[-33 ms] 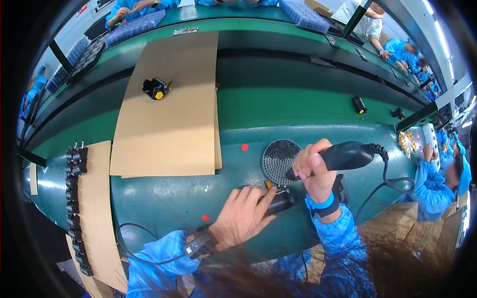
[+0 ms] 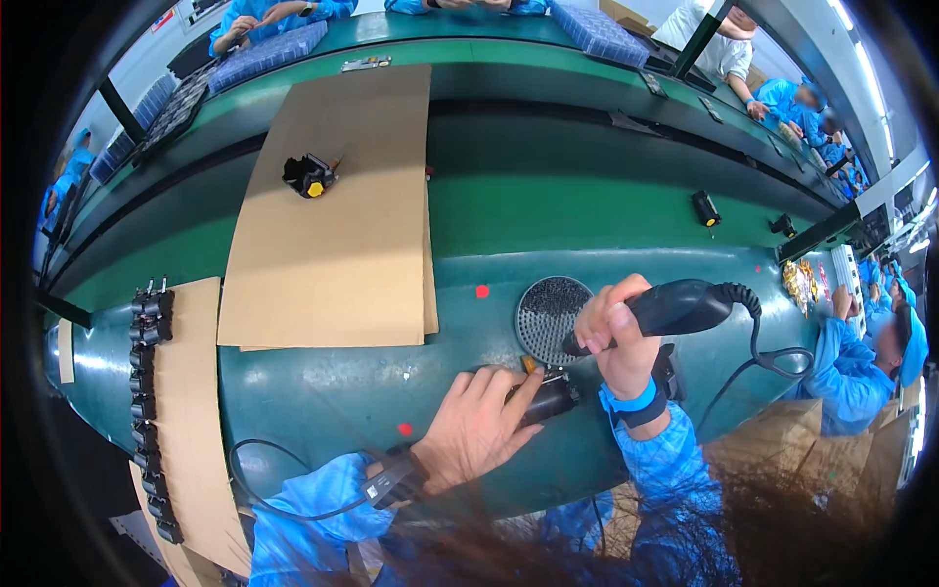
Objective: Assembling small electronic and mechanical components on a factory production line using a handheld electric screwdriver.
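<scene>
My right hand [image 2: 621,333] is wrapped around a black electric screwdriver [image 2: 685,307], whose cord trails off to the right. Its front end points left, just over the rim of a round perforated dish [image 2: 538,338] of small dark screws. On the green table my left hand [image 2: 479,421] grips a black cylindrical part [image 2: 550,396] between thumb and fingers. Beside my index fingertip, an orange-yellow bit [image 2: 531,364] shows on that part. Behind my right wrist stands a dark object [image 2: 670,372], partly hidden.
Large cardboard sheets [image 2: 323,264] lie ahead on the left, bearing a black part with a yellow end [image 2: 311,180]. Several black parts [image 2: 147,411] line another cardboard strip at far left. Two black parts, one here [image 2: 706,207], sit on the far right. Co-workers sit around.
</scene>
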`<action>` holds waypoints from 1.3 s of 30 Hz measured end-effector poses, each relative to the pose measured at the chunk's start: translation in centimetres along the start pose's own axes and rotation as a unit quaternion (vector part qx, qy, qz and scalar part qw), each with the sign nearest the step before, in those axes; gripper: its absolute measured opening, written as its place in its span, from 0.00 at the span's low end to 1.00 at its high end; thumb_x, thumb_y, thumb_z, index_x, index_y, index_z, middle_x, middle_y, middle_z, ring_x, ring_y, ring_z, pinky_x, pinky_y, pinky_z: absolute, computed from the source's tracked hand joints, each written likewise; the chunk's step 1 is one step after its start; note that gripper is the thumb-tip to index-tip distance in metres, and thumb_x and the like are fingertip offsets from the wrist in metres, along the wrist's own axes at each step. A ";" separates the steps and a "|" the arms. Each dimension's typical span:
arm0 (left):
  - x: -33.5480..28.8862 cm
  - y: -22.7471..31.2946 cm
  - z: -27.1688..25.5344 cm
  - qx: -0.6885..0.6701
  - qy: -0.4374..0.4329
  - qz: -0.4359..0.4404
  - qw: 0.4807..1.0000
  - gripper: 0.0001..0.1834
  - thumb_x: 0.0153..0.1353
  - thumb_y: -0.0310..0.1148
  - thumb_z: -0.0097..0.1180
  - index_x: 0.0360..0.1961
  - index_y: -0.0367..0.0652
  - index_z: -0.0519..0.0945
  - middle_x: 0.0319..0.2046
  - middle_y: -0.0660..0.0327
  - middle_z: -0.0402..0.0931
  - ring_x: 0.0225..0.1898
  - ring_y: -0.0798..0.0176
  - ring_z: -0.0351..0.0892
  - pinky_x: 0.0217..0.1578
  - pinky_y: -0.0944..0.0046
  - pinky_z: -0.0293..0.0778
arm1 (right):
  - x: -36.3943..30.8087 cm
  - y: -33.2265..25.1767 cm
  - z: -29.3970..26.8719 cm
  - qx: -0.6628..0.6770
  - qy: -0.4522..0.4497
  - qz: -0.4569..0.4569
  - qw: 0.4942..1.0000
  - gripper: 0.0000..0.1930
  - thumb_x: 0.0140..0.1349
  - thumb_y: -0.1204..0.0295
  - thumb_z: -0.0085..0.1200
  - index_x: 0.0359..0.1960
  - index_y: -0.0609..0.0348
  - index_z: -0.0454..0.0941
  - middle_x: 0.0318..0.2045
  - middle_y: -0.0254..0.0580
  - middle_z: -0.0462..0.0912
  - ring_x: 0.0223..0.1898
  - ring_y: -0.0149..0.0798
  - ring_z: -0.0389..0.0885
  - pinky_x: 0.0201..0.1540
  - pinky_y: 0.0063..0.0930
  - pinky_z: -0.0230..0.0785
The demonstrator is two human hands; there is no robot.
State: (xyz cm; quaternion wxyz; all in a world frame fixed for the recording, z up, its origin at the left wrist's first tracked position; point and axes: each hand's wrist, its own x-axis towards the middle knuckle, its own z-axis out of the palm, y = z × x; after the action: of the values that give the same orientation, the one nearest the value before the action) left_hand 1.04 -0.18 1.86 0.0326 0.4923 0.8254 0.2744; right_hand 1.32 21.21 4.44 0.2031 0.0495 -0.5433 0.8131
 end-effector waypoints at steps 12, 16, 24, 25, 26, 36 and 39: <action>-0.4 -0.7 0.2 -0.045 0.024 -0.019 0.999 0.36 0.56 0.45 0.69 0.62 0.39 0.73 0.54 0.55 0.71 0.55 0.51 0.70 0.51 0.53 0.69 | -2.2 -3.9 0.9 0.069 -0.050 -0.047 0.995 0.20 0.68 0.54 0.59 0.37 0.56 0.65 0.16 0.31 0.67 0.15 0.28 0.66 0.20 0.27 0.64; -0.4 -0.7 0.3 -0.043 0.034 -0.012 0.998 0.35 0.56 0.45 0.69 0.62 0.38 0.74 0.53 0.55 0.71 0.55 0.51 0.70 0.51 0.53 0.69 | -2.6 -2.8 1.2 0.056 -0.059 -0.039 0.996 0.20 0.66 0.57 0.62 0.37 0.57 0.66 0.16 0.33 0.68 0.15 0.29 0.67 0.20 0.28 0.65; -0.4 -0.7 0.3 -0.044 0.038 -0.013 0.998 0.35 0.56 0.45 0.68 0.61 0.38 0.75 0.53 0.56 0.72 0.55 0.52 0.71 0.50 0.54 0.69 | -2.6 -1.9 1.2 0.046 -0.069 -0.035 0.996 0.19 0.66 0.59 0.63 0.38 0.58 0.67 0.16 0.34 0.68 0.15 0.29 0.67 0.19 0.27 0.65; -0.4 -0.7 0.3 -0.044 0.038 -0.012 0.998 0.35 0.56 0.45 0.68 0.61 0.38 0.75 0.53 0.56 0.72 0.55 0.52 0.71 0.50 0.54 0.69 | -2.7 -1.8 1.2 0.047 -0.067 -0.037 0.996 0.19 0.66 0.59 0.63 0.38 0.59 0.67 0.16 0.34 0.68 0.15 0.29 0.67 0.19 0.27 0.65; -0.4 -0.7 0.3 -0.041 0.038 -0.011 0.998 0.35 0.56 0.45 0.68 0.61 0.38 0.75 0.53 0.56 0.72 0.55 0.52 0.71 0.50 0.54 0.69 | -2.7 -1.8 1.2 0.047 -0.065 -0.038 0.996 0.19 0.66 0.59 0.63 0.38 0.59 0.67 0.16 0.35 0.68 0.16 0.30 0.67 0.19 0.27 0.65; -0.4 -0.6 0.2 -0.042 0.045 -0.012 0.998 0.35 0.55 0.45 0.69 0.61 0.38 0.75 0.53 0.56 0.72 0.54 0.53 0.71 0.50 0.55 0.69 | -2.8 -2.1 1.7 0.039 -0.069 -0.025 0.997 0.20 0.64 0.59 0.65 0.37 0.58 0.66 0.17 0.35 0.68 0.16 0.30 0.67 0.20 0.27 0.65; -0.4 -0.6 0.2 -0.042 0.046 -0.012 0.998 0.35 0.55 0.45 0.69 0.61 0.38 0.75 0.52 0.56 0.72 0.54 0.53 0.71 0.50 0.55 0.69 | -2.7 -2.1 1.6 0.036 -0.070 -0.029 0.996 0.20 0.64 0.59 0.65 0.37 0.58 0.67 0.17 0.35 0.68 0.16 0.30 0.67 0.20 0.27 0.65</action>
State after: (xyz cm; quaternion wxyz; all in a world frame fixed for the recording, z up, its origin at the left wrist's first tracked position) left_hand 0.81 -0.61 1.27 0.0184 0.4678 0.8195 0.3306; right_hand 4.34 19.66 6.10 0.1861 0.1292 -0.5246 0.8206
